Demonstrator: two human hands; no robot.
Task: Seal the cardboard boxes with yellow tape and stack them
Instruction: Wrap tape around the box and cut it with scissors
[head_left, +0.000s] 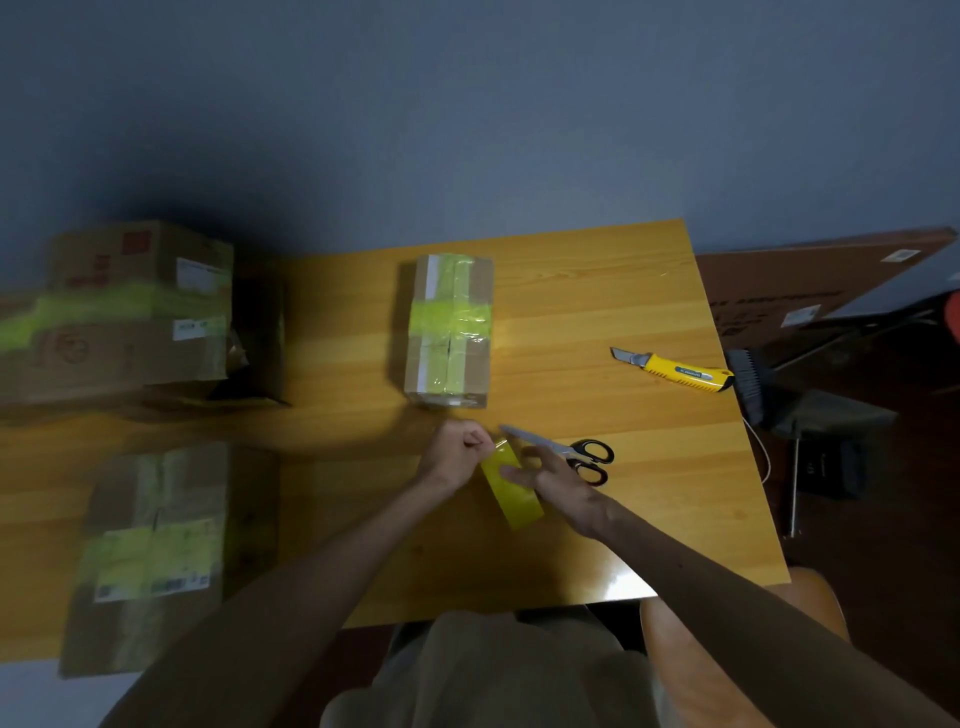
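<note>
The boxes (449, 332) look taped (not all stacked yet); the left hand (457, 449) pinches the tape end (501, 448), the right hand (563, 486) grips the roll (511, 496) above the bench (597, 291).

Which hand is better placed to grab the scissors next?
Right. The scissors lie just beyond the right hand, by its fingertips, handles on that side. The left hand pinches the tape end, with the strip between it and them.
</note>
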